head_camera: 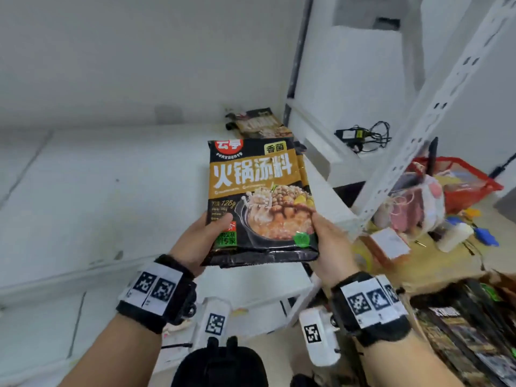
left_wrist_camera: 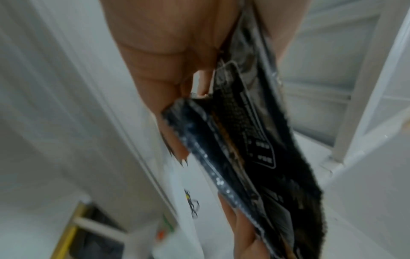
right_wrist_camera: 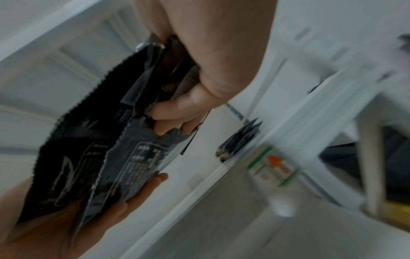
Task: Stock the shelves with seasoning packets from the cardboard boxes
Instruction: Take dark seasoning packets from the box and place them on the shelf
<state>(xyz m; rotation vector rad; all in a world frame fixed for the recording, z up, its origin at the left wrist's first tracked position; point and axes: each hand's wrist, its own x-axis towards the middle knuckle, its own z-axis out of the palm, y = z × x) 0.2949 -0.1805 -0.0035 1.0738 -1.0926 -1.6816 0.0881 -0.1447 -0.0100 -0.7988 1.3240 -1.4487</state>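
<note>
Both hands, left hand [head_camera: 199,241] and right hand [head_camera: 331,241], gripped a stack of seasoning packets [head_camera: 259,196] above the white shelf [head_camera: 111,191]

A small stack of black-and-gold hot-pot seasoning packets [head_camera: 259,199], printed with mushrooms and white Chinese lettering, is held face-up above the white shelf [head_camera: 117,196], where more packets [head_camera: 258,122] lie flat at the back.

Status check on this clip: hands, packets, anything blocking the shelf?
Left hand and right hand both grip the packet stack. Stack held above the white shelf. More packets lie at the back; nothing blocking.
</note>
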